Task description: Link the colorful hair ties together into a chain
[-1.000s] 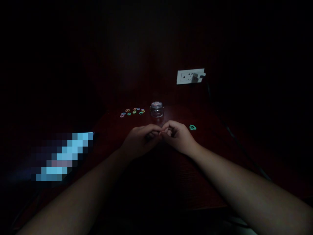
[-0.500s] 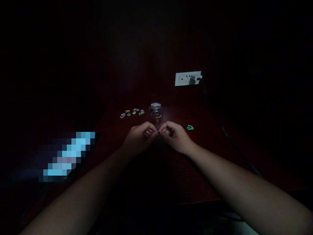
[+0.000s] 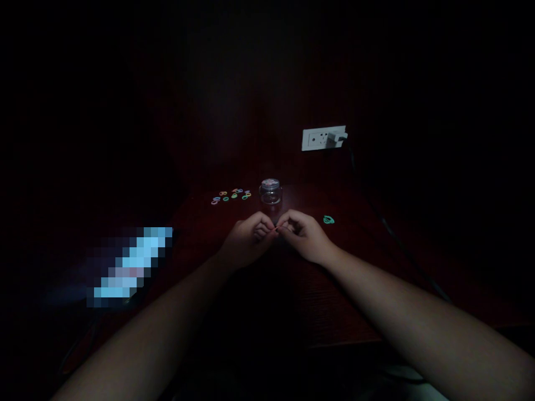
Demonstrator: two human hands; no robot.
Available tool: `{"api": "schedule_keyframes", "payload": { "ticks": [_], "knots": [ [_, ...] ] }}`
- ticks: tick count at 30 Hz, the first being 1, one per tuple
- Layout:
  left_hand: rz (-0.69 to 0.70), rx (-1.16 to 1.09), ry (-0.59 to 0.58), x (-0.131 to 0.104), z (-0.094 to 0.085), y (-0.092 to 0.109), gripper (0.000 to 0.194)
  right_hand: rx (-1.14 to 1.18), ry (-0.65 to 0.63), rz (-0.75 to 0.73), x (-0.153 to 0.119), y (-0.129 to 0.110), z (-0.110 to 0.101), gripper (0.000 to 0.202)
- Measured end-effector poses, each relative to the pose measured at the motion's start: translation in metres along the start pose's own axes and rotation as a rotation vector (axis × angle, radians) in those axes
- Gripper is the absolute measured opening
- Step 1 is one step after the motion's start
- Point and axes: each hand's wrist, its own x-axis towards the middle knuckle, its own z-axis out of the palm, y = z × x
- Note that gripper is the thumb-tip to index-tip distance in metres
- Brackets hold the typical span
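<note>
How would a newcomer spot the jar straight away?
On the dark red table, look just beyond the left hand and right hand. The jar stands there, right of small scattered colored loops; unlike those, it is clear, upright and lidded.

The left hand (image 3: 249, 238) and right hand (image 3: 308, 238) are bare, with bare forearms (image 3: 397, 295) tapering to narrow wrists (image 3: 334, 257).

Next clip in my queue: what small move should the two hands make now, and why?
Probably steady the left hand and ease the right hand slightly aside, since both pinch at a small pinkish piece of which little shows.
</note>
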Motion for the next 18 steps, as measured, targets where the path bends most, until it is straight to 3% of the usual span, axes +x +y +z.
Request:
{"api": "schedule_keyframes", "payload": {
  "ticks": [18],
  "knots": [
    [-0.033, 0.065, 0.009, -0.0013, -0.0028, 0.005, 0.013, 0.049, -0.057, 0.003, -0.0012, -0.002, 0.0023, 0.011]
  ]
}}
